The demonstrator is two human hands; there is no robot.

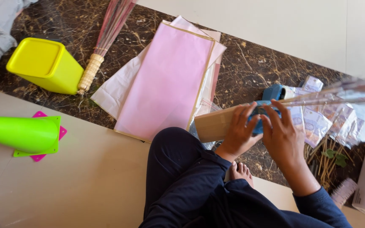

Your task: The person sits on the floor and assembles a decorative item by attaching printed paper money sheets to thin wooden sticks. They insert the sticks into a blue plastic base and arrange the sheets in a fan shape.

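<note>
My left hand (pixel 238 133) presses on a brown cardboard piece (pixel 214 124) held above my knee, its fingers on a small blue object (pixel 258 113). Beside it, my right hand (pixel 281 137) has its fingers curled on the same blue object. A clear cellophane-wrapped stick bundle (pixel 339 95) runs from my hands to the right. I sit on the floor in dark blue clothes, with a bare foot (pixel 241 172) showing below my hands.
Pink and white paper sheets (pixel 165 80) lie on the dark marble floor. A yellow bin (pixel 45 65), a broom (pixel 102 42), a green cone (pixel 20 133) on pink and green squares sit left. A blue tape dispenser (pixel 273 91), wrapped banknotes (pixel 317 122) and sticks lie right.
</note>
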